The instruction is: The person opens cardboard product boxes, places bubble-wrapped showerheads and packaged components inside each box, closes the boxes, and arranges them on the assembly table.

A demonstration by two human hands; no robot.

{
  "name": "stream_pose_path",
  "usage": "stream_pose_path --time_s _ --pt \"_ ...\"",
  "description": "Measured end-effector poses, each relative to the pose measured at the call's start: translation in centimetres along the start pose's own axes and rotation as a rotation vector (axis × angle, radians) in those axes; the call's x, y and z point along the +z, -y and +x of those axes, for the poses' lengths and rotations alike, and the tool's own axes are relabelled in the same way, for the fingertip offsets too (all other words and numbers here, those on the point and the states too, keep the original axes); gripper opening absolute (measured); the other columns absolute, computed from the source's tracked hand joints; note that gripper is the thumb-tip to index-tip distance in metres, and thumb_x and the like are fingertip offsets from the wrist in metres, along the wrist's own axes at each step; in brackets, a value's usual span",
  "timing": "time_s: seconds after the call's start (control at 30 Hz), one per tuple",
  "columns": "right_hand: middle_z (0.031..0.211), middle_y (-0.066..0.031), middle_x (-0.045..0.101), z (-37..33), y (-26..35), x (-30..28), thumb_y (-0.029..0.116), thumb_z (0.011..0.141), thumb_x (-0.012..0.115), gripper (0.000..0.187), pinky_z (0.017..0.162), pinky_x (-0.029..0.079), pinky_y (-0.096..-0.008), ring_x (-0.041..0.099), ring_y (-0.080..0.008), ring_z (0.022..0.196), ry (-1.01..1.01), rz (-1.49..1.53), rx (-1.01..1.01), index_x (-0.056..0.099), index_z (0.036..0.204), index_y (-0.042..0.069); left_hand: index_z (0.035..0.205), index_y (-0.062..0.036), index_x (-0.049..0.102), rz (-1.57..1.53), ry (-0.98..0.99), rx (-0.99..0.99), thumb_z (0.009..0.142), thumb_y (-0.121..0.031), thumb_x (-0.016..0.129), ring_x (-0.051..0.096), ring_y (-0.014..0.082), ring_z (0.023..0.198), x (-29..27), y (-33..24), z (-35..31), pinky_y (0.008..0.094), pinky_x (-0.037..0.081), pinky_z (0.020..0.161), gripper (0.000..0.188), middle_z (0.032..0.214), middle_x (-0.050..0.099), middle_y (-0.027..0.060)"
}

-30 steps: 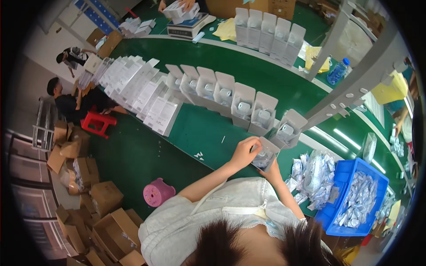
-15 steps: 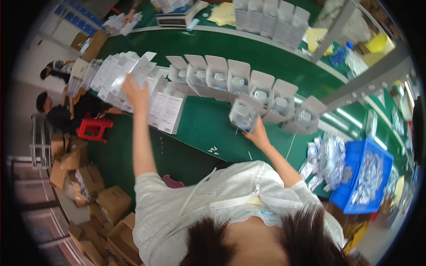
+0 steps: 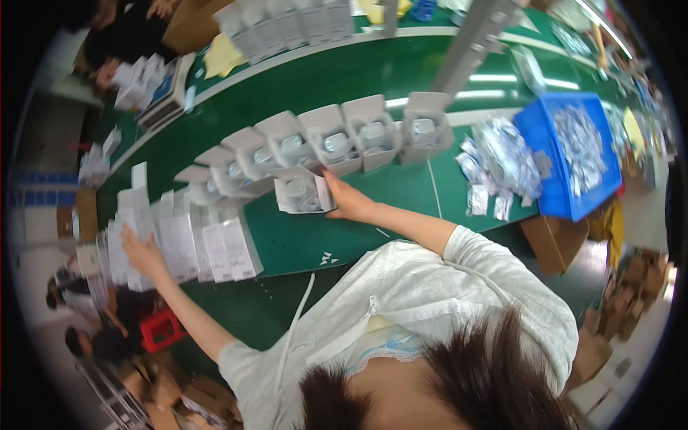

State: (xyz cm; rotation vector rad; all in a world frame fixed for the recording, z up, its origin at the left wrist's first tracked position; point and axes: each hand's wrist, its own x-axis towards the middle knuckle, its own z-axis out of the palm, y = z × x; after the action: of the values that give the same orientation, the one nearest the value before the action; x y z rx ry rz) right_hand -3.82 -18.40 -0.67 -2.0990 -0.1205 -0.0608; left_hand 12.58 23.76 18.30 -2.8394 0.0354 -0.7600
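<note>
My right hand [image 3: 350, 197] is closed on the side of a white box [image 3: 301, 206], tilted with its top open and something clear and pale inside. Behind it stands a curved row of open white boxes [image 3: 326, 147] with raised lids, each with a clear-wrapped pale item in it. At the left, my left hand [image 3: 143, 254] rests with fingers spread on a stack of flat white cartons [image 3: 179, 240]. One carton [image 3: 134, 208] sticks up past the fingertips, its flap raised.
A blue bin [image 3: 532, 136] full of small silvery packets stands at the right, beside a heap of wrapped items [image 3: 505, 161]. A metal post [image 3: 473, 50] rises behind the row. More white boxes [image 3: 287, 29] stand on the far bench. Small white scraps [image 3: 328, 258] lie near the front edge.
The whole view has swung, shifting the row and cartons leftward. My left hand was at a raised carton and now lies spread on the stack. My right hand keeps its box.
</note>
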Motion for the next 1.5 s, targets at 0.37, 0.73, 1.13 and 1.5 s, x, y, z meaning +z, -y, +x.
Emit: stream_pose_path --time_s 0.37,0.73,1.13,1.5 --pt "0.083 -0.0140 0.063 -12.8 -3.4 -15.4 0.008 0.072 0.059 0.024 0.066 0.048 -0.0301 0.063 -0.0221 0.076 -0.371 0.100 0.269 0.058 0.095 0.000 0.130 -0.0017 0.030 -1.151 0.663 0.939 0.058 -0.030 0.076 0.034 0.0356 0.113 -15.4 -30.1 -12.6 0.0439 0.027 0.096 0.091 0.125 0.033 0.0199" --pt "0.102 -0.0109 0.057 -16.6 -10.9 -29.4 0.016 0.070 0.063 0.030 0.076 0.046 -0.0417 0.054 -0.0297 0.094 -0.552 -0.833 0.561 0.056 0.097 0.005 0.131 -0.0066 0.030 -0.596 0.602 1.015 0.051 -0.033 0.078 0.036 0.0332 0.105 -6.1 -42.2 -24.6 0.0437 0.031 0.088 0.097 0.121 0.034 0.0167" --pt "0.101 -0.0293 0.052 -12.3 -17.7 -30.2 0.021 0.061 0.067 0.075 0.076 0.046 -0.0438 0.055 -0.0394 0.089 -0.197 -0.712 0.787 0.034 0.127 0.008 0.125 -0.0154 0.038 -0.829 1.239 0.868 0.054 -0.033 0.078 0.032 0.0345 0.115 -3.3 -46.9 -22.0 0.0529 0.025 0.095 0.084 0.126 0.035 0.0148" --pt "0.101 -0.0122 0.054 -17.4 -7.6 -34.5 0.014 0.062 0.062 0.064 0.081 0.044 -0.0357 0.056 -0.0267 0.089 -0.559 -0.126 0.136 0.038 0.121 0.008 0.120 -0.0135 0.036 -1.177 1.002 0.923 0.054 -0.026 0.079 0.033 0.0341 0.115 -11.4 -46.0 -18.3 0.0382 0.031 0.096 0.080 0.126 0.035 0.0150"
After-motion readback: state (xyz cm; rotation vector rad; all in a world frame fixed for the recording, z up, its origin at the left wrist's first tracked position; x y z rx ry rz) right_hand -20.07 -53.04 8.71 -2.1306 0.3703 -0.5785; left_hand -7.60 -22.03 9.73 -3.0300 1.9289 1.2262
